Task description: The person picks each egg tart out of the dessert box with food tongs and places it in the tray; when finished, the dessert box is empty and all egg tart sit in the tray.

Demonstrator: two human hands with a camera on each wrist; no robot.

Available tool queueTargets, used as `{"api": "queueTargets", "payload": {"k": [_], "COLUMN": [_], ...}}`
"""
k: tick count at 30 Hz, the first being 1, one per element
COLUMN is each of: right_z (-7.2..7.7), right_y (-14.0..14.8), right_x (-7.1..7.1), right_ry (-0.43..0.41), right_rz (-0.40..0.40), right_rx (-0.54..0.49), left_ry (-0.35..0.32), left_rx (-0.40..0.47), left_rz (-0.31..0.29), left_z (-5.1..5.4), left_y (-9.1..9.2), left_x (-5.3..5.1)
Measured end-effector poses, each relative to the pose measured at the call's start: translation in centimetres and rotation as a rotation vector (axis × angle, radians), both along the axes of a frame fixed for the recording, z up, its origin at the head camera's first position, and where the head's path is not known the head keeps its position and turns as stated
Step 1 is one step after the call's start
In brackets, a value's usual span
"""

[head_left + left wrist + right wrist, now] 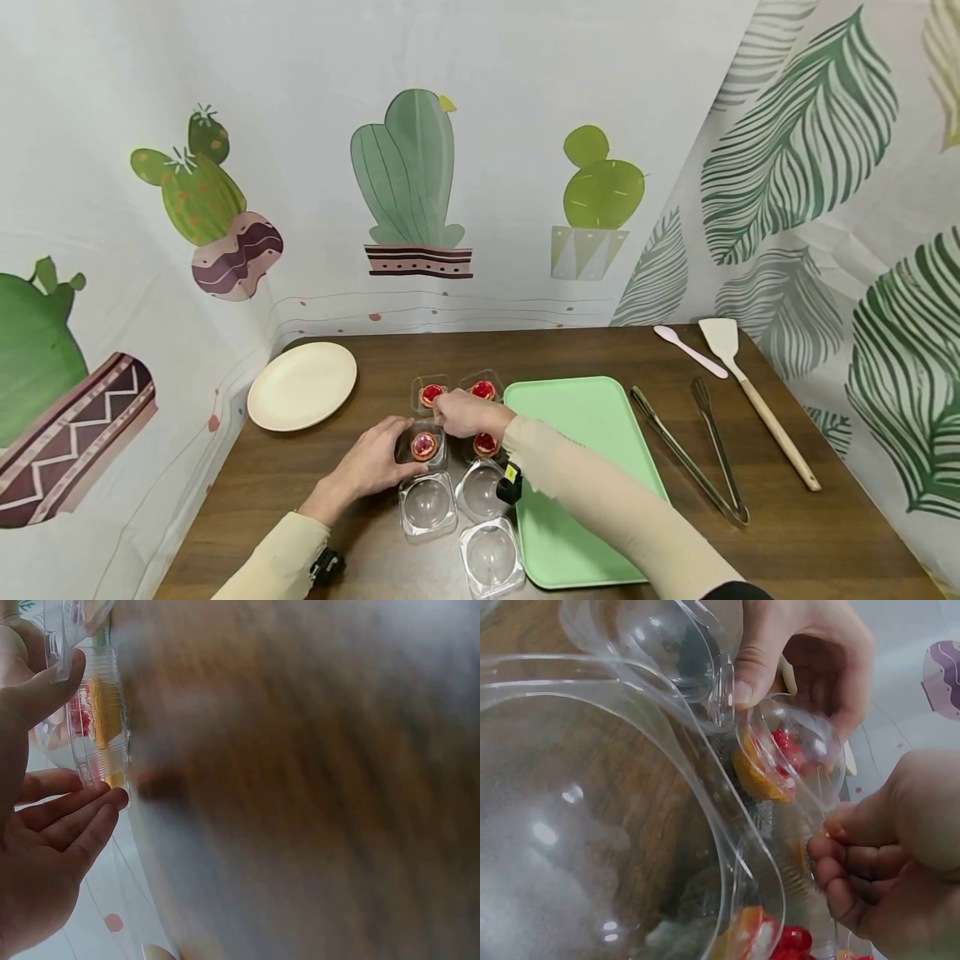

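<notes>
A red-topped fruit tart [424, 446] sits in a clear plastic box with a domed lid [806, 742] over it. My left hand [375, 458] holds this box from the left, thumb on the near side and fingers on the far side. In the left wrist view the fingers [82, 814] touch the box's edge. My right hand [468, 414] reaches over from the right; its thumb and fingertips pinch the edge of the lidded box at a far corner. Other red tarts [431, 395], [482, 390], [486, 444] sit in clear boxes around it, the nearest partly behind the right hand.
Three clear domed lids [427, 504], [480, 492], [491, 557] lie nearer on the brown table. A light green tray [577, 400] lies right, under the right forearm. Beyond it are tongs [686, 458], a white spatula [761, 408] and a pink spoon [690, 351]. A cream plate [302, 386] stands back left.
</notes>
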State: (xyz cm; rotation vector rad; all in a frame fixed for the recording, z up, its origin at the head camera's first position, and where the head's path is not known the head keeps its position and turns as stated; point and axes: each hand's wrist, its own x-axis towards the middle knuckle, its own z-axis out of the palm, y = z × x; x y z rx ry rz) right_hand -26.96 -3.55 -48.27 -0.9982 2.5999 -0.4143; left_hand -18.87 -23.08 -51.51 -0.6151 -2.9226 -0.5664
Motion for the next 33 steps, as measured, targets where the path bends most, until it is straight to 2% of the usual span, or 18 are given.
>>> {"api": "queueTargets", "payload": {"k": [5,21,24,30,33], "right_z": [0.1,0.2,0.0,-0.2,-0.2], "right_y": [0.4,0.6,0.8,1.0,1.1], "right_x": [-0.4,-0.7,-0.7,-0.7,-0.8], "right_ry": [-0.03,-0.046,-0.117,-0.387,-0.459], "right_rz": [-0.083,-0.133,-0.159,-0.296,-0.314], "right_rx": [-0.1,-0.176,-0.229,-0.432,-0.487], "left_ry": [-0.021,-0.023,-0.028,-0.045,-0.054], "left_rx": [0.026,0.024,0.031,0.054,0.073], "left_rz": [-0.011,-0.044,-0.06,-0.091,-0.099], "left_z": [-0.1,0.2,0.1,-0.2,-0.2], "left_y": [-0.2,-0.4,-0.6,-1.0,-1.1], "left_x": [-0.1,-0.2,-0.3,-0.5,-0.6]}}
